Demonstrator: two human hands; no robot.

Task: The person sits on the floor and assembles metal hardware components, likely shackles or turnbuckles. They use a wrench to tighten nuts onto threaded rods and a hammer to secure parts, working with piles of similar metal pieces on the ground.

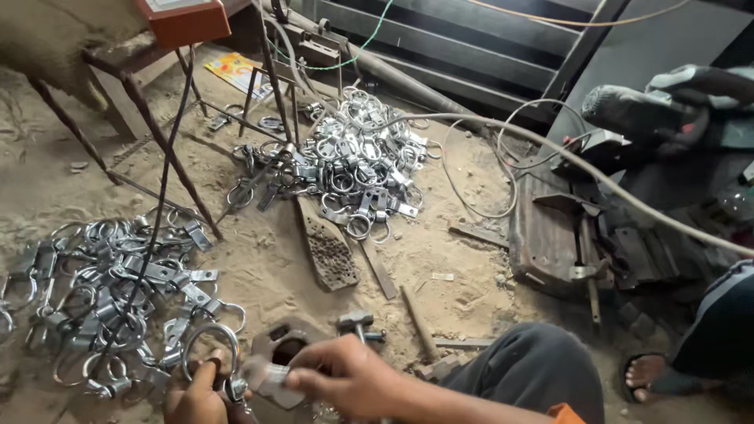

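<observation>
Left hand (195, 399) pinches ring clamp (212, 349); right hand (345, 377) grips its metal strap (267, 378). Advise steady seating on steel block (284, 345), fingers clear.

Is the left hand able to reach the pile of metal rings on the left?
Probably yes: the left hand holds a ring right beside the near pile of rings, with nothing between them.

Sandy floor (259, 259): two ring-clamp heaps (110, 290) (353, 165), perforated plate (326, 247), hammer (357, 322).
</observation>
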